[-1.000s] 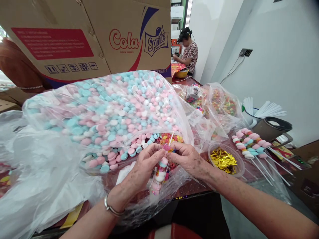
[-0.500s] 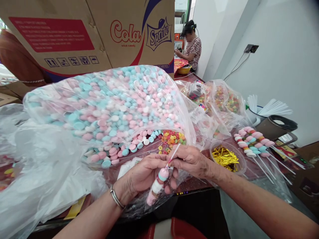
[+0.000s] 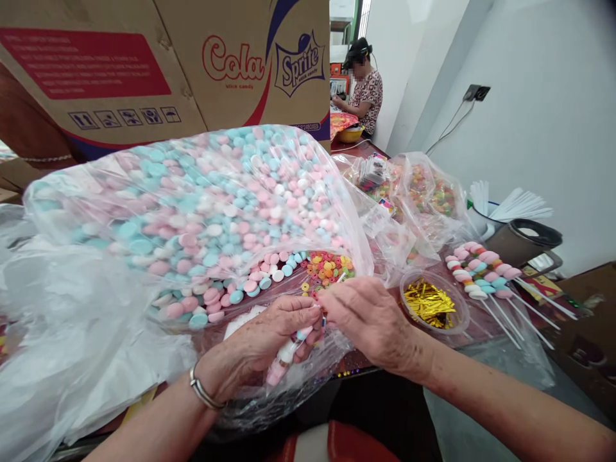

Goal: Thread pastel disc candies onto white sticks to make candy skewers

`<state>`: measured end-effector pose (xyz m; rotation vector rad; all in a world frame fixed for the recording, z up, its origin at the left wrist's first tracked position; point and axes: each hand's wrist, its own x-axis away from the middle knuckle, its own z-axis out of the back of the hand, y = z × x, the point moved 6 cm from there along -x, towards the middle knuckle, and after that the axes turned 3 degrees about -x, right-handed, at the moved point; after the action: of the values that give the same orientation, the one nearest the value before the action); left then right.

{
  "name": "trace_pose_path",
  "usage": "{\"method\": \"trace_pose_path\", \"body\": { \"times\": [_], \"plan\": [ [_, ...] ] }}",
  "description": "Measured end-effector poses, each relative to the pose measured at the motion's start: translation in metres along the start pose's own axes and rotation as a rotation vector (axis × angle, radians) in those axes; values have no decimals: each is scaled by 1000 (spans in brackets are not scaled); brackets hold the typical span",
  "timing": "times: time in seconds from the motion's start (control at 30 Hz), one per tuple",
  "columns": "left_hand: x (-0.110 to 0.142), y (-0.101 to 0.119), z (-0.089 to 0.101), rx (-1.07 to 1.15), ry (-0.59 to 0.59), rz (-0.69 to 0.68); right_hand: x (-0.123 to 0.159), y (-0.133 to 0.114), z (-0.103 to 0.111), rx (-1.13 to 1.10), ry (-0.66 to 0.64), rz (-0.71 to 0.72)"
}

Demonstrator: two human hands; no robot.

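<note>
My left hand (image 3: 269,333) is closed around a candy skewer (image 3: 286,356) of pink, white and blue discs, low in the middle of the view. My right hand (image 3: 370,317) pinches the skewer's upper end just beside it; the stick is mostly hidden by the fingers. Right behind both hands lies a little heap of small coloured ring candies (image 3: 327,266). A big clear bag of pink, blue and white disc candies (image 3: 202,205) fills the table behind it, with loose discs spilling at its mouth.
A clear tub of gold twist ties (image 3: 430,301) sits right of my hands, with finished skewers (image 3: 481,269) beyond it. Further bags of sweets (image 3: 423,192), a cup of white sticks (image 3: 510,208) and a cardboard box (image 3: 168,64) stand behind. Another person sits far back (image 3: 363,90).
My hands have dropped slightly and closed together. The right hand now covers the stick's tip, which stood free half a second ago. The skewer has tilted lower in the left hand.
</note>
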<state>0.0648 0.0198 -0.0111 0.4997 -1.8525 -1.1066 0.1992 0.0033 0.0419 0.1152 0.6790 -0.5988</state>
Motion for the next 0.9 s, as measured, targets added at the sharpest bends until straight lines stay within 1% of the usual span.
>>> {"method": "trace_pose_path", "body": {
  "times": [0.07, 0.1, 0.2, 0.23, 0.27, 0.3, 0.33, 0.4, 0.43, 0.47, 0.5, 0.53, 0.57, 0.6, 0.63, 0.7, 0.73, 0.8, 0.87, 0.9],
  "plan": [
    [0, -2, -2, -45, -55, 6, 2, -12, 0, 66, -64, 174],
    [0, -3, -4, -77, -88, 15, 3, -14, -1, 77, -92, 219],
    [0, -7, -7, -205, -163, 74, 8, -15, -4, 69, -161, 262],
    [1, -7, -8, -279, -166, 81, 9, -14, -5, 66, -194, 249],
    [0, -5, -9, -387, -150, 51, 10, -13, -6, 62, -231, 223],
    [0, 0, -10, -526, -105, -28, 11, -12, -7, 53, -274, 187],
    [1, 9, -11, -680, -44, -164, 11, -10, -8, 41, -319, 133],
    [6, 26, -21, -967, 61, -527, 11, -5, -9, -7, -409, 11],
    [11, 30, -27, -1074, 88, -691, 11, -3, -8, -50, -452, -33],
    [14, 32, -32, -1145, 100, -821, 12, -1, -7, -102, -491, -69],
    [17, 33, -34, -1184, 105, -909, 12, 4, -3, -157, -505, -108],
    [18, 33, -34, -1197, 122, -955, 14, 12, 3, -199, -491, -156],
    [18, 33, -29, -1186, 161, -954, 17, 23, 10, -213, -465, -214],
    [17, 34, -23, -1146, 209, -918, 23, 39, 19, -189, -427, -303],
    [16, 34, -15, -1078, 252, -852, 32, 57, 29, -117, -386, -392],
    [12, 32, 1, -867, 306, -676, 58, 92, 40, 155, -488, -513],
    [11, 30, 8, -731, 314, -596, 71, 105, 44, 206, -527, -542],
    [8, 25, 14, -456, 293, -494, 95, 124, 45, 263, -588, -568],
    [5, 22, 12, -259, 253, -443, 111, 132, 39, 294, -635, -573],
    [4, 21, 10, -201, 235, -430, 116, 133, 36, 308, -652, -574]
  ]
}}
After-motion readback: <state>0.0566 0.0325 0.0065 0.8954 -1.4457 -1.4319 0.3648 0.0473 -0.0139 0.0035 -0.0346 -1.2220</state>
